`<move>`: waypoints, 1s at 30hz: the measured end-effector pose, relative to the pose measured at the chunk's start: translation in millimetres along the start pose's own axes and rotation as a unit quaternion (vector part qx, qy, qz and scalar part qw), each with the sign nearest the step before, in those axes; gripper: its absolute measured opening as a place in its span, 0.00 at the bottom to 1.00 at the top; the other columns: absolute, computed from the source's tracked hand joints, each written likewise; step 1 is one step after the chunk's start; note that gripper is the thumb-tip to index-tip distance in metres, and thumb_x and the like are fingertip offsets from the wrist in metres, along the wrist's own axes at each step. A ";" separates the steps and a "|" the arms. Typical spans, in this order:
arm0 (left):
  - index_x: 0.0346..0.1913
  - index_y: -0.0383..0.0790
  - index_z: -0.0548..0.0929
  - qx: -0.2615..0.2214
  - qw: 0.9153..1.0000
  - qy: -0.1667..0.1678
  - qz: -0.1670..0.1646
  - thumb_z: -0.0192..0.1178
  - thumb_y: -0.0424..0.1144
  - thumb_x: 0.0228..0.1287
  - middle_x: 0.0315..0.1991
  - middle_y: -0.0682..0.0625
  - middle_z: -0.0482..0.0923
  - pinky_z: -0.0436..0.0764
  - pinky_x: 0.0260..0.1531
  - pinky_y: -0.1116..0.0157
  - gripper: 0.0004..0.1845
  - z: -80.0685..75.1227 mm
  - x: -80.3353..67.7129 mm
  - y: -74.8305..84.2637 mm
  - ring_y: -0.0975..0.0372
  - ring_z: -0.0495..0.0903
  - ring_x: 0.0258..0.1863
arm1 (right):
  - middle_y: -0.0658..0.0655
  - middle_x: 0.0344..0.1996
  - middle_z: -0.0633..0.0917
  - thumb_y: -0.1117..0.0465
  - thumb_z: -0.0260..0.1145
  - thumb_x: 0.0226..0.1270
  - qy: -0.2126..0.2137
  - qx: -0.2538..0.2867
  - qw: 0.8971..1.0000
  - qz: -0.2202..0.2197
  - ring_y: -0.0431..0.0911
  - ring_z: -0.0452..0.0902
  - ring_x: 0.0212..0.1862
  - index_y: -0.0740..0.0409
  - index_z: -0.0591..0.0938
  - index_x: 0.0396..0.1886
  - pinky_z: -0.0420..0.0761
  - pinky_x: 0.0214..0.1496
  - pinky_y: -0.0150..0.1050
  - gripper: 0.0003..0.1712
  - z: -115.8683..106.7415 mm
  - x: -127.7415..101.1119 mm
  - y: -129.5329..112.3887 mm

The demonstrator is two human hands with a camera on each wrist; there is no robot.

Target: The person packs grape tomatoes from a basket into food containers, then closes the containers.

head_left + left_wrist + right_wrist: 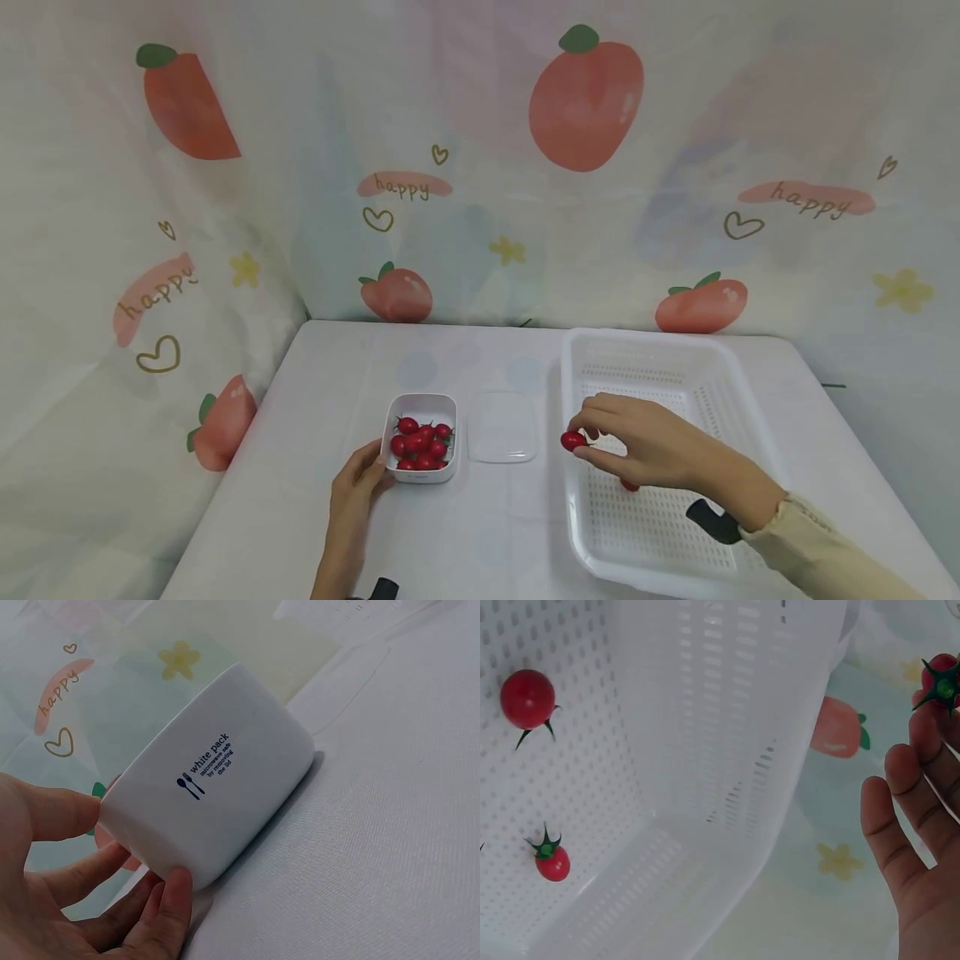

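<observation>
A small white plastic container (425,477) stands left of centre on the table, with several cherry tomatoes (422,442) inside. At its near left corner my left hand (356,487) holds it, fingertips against the side. The left wrist view shows the container's "white pack" print (210,757). Between thumb and fingers, my right hand (645,437) pinches a red cherry tomato (573,441) by the left rim of the white basket (573,517). Green sepals show on this held tomato (945,684) in the right wrist view.
Between container and basket lies a clear lid (501,427). Inside the basket, the right wrist view shows a larger-looking cherry tomato (527,699) and another tomato (553,865). A printed curtain (480,208) hangs behind the table (465,542).
</observation>
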State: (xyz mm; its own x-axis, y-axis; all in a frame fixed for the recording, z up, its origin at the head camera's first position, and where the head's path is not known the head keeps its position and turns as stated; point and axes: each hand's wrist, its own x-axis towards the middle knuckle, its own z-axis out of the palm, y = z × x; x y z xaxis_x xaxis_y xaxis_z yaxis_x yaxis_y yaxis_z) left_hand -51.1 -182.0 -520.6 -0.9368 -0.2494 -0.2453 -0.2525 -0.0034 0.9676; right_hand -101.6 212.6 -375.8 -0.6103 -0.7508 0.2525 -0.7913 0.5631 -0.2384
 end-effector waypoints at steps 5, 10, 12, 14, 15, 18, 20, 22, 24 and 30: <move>0.72 0.41 0.75 0.000 1.000 -0.001 0.004 0.54 0.43 0.81 0.70 0.41 0.74 0.86 0.52 0.72 0.22 0.2 -1.4 -1.0 0.56 0.79 0.57 | 0.35 0.40 0.82 0.51 0.73 0.70 0.000 0.004 0.999 -0.033 0.31 0.76 0.40 0.40 0.85 0.47 0.83 0.43 0.29 0.09 4.8 21.2 -1.4; 0.72 0.42 0.74 -0.002 1.000 0.001 -0.002 0.53 0.42 0.81 0.70 0.41 0.74 0.86 0.53 0.73 0.22 0.9 -1.5 -1.7 0.55 0.79 0.58 | 0.37 0.40 0.83 0.51 0.70 0.73 -0.011 0.021 0.998 -0.060 0.31 0.78 0.42 0.41 0.85 0.46 0.84 0.46 0.31 0.06 8.6 45.6 -5.3; 0.72 0.43 0.74 -0.002 1.000 0.003 -0.007 0.53 0.42 0.81 0.71 0.42 0.73 0.86 0.53 0.73 0.22 0.9 -1.2 -2.4 0.55 0.79 0.59 | 0.37 0.41 0.83 0.51 0.70 0.73 -0.019 0.027 0.997 -0.065 0.31 0.79 0.43 0.41 0.85 0.45 0.85 0.47 0.31 0.05 10.4 55.5 -7.8; 0.73 0.43 0.74 -0.002 1.000 0.003 -0.008 0.53 0.42 0.81 0.71 0.42 0.73 0.86 0.53 0.73 0.22 0.9 -1.6 -2.7 0.54 0.78 0.59 | 0.37 0.41 0.84 0.50 0.69 0.74 -0.031 0.030 0.997 -0.063 0.31 0.79 0.44 0.41 0.85 0.45 0.85 0.47 0.31 0.05 12.5 65.0 -11.0; 0.73 0.43 0.74 -0.001 1.000 0.004 -0.008 0.53 0.42 0.82 0.71 0.42 0.73 0.86 0.53 0.74 0.22 0.8 -1.6 -2.9 0.54 0.78 0.60 | 0.37 0.41 0.84 0.50 0.69 0.74 -0.039 0.032 0.997 -0.061 0.31 0.80 0.44 0.41 0.85 0.45 0.85 0.47 0.31 0.05 13.8 69.7 -12.6; 0.72 0.43 0.74 -0.002 1.000 0.004 -0.007 0.53 0.41 0.81 0.71 0.42 0.73 0.86 0.52 0.74 0.22 0.6 -2.0 -2.6 0.54 0.78 0.61 | 0.37 0.41 0.84 0.49 0.68 0.75 -0.061 0.036 0.996 -0.055 0.32 0.80 0.45 0.41 0.85 0.46 0.85 0.48 0.31 0.06 18.3 83.9 -18.1; 0.73 0.43 0.74 -0.001 1.000 0.004 -0.006 0.53 0.42 0.81 0.71 0.42 0.73 0.86 0.52 0.74 0.22 0.7 -1.9 -2.5 0.54 0.78 0.61 | 0.37 0.41 0.85 0.49 0.66 0.76 -0.074 0.038 0.995 -0.055 0.33 0.80 0.45 0.41 0.85 0.46 0.84 0.47 0.30 0.06 22.3 93.0 -21.0; 0.73 0.43 0.74 -0.001 1.000 0.004 -0.007 0.53 0.42 0.81 0.71 0.42 0.73 0.86 0.52 0.74 0.22 0.8 -1.5 -2.4 0.54 0.78 0.60 | 0.38 0.41 0.85 0.48 0.66 0.76 -0.083 0.038 0.994 -0.056 0.34 0.80 0.45 0.41 0.86 0.46 0.84 0.47 0.30 0.07 26.0 102.0 -24.3; 0.73 0.43 0.74 0.000 1.000 0.003 -0.008 0.53 0.43 0.81 0.71 0.42 0.73 0.86 0.52 0.74 0.22 1.1 -1.1 -2.5 0.54 0.78 0.60 | 0.39 0.41 0.85 0.48 0.66 0.76 -0.091 0.041 0.993 -0.057 0.35 0.79 0.44 0.41 0.86 0.47 0.83 0.46 0.30 0.07 29.2 110.1 -27.2; 0.73 0.44 0.74 0.003 1.000 0.000 -0.004 0.53 0.44 0.81 0.72 0.43 0.73 0.86 0.53 0.73 0.23 2.2 -0.3 -1.1 0.54 0.78 0.60 | 0.46 0.42 0.87 0.49 0.65 0.76 -0.113 0.046 0.991 -0.056 0.42 0.82 0.44 0.44 0.86 0.49 0.82 0.45 0.31 0.09 39.0 132.5 -33.5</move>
State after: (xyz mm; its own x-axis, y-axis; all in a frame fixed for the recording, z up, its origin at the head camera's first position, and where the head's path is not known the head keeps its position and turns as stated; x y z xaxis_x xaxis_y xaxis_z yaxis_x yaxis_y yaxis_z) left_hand -51.0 -179.7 -521.7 -0.9348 -0.2491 -0.2532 -0.2615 0.0006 0.9652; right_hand -154.5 80.9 -370.9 -0.4867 -0.8709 0.0675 -0.8403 0.4457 -0.3086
